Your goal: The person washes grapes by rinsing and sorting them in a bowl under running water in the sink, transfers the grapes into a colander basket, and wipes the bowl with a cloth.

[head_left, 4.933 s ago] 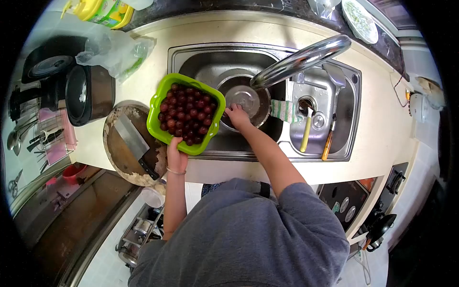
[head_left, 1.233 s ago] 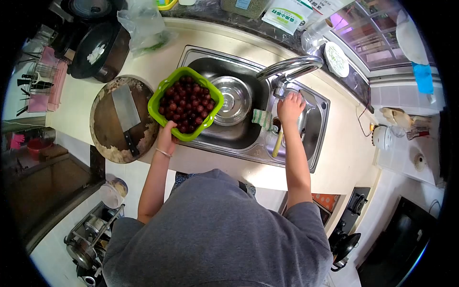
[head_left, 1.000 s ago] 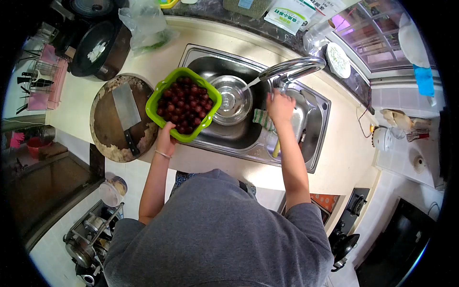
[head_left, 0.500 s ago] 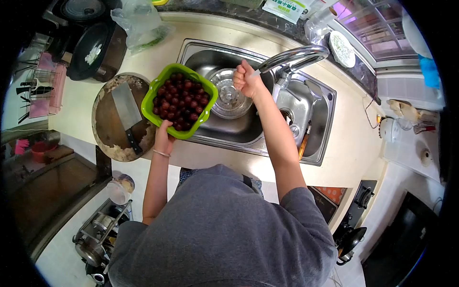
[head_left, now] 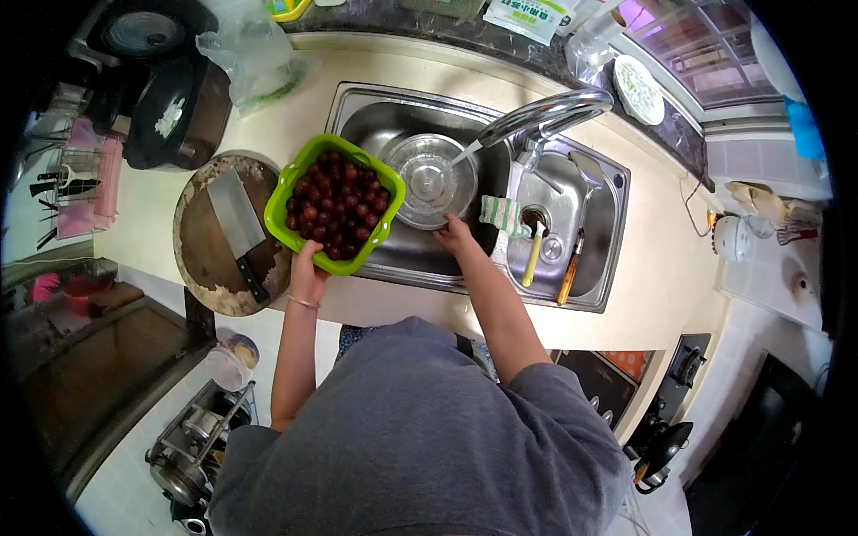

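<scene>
My left hand (head_left: 309,272) grips the near rim of a bright green plastic basket (head_left: 282,217), its thumb over the edge. Dark red grapes or similar round fruit (head_left: 338,201) fill the basket, which is held over the counter and the sink's left edge. At the near rim of a clear bowl (head_left: 435,181) in the left basin, my right hand (head_left: 454,234) is closed on the edge; its lower fingers are hidden. From the curved chrome faucet (head_left: 554,112), a pale stream of water runs down into the bowl.
Left of the basket, a cleaver (head_left: 236,214) lies on a round chopping board (head_left: 201,277). The right basin (head_left: 559,219) holds a striped cloth (head_left: 500,214) and several handled tools. Behind stand a plastic bag (head_left: 255,67) and a black pan (head_left: 170,107).
My right hand has come down from the faucet's spout to the bowl's near rim. A stream now shows below the spout. My left hand still holds the basket.
</scene>
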`<state>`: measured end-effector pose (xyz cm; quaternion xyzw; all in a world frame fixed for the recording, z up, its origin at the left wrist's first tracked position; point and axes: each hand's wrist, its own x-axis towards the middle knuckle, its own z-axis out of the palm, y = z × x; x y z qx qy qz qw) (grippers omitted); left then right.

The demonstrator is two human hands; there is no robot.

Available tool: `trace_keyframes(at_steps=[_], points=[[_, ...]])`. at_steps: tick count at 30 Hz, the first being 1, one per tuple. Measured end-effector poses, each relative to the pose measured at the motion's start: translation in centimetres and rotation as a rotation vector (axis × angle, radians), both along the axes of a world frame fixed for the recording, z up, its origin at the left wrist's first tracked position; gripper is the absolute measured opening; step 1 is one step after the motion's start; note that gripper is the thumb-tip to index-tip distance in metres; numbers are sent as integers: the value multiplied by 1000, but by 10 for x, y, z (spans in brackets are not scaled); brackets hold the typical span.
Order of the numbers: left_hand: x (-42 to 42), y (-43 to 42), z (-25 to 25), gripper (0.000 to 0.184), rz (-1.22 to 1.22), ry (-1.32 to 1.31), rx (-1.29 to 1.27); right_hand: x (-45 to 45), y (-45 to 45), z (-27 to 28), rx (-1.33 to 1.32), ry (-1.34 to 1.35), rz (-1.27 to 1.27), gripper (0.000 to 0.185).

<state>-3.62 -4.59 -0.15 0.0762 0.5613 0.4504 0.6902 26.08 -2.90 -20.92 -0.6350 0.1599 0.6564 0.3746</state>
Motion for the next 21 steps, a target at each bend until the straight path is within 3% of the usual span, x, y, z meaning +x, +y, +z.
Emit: trace_keyframes(at_steps=[5, 7, 9, 11, 13, 15, 16, 17, 19, 21], points=[[-2, -1, -6, 45, 3, -13, 29, -11, 7, 23, 146, -62, 13, 28], [-1, 0, -5, 45, -1, -19, 34, -11, 14, 70, 135, -116, 132, 36], [0, 0, 2, 35, 1, -26, 56, -8, 2, 76, 168, -181, 249, 41], [3, 1, 8, 35, 15, -32, 71, -10, -11, 93, 202, -979, 584, 46], [2, -1, 11, 34, 33, -32, 80, -4, -11, 90, 222, -943, 549, 49], [-2, -4, 15, 36, 21, -45, 97, 3, -7, 54, 572, -862, 210, 47], [-1, -4, 21, 36, 20, -41, 98, -6, 2, 101, 422, -482, 57, 45], [1, -4, 30, 40, 17, -38, 128, -8, 6, 97, 423, -479, 55, 45], [1, -6, 38, 45, 12, -32, 158, -11, 19, 85, 458, -51, -13, 29], [-3, -7, 42, 46, 36, -64, 146, -22, 19, 79, 418, 75, -17, 25]])
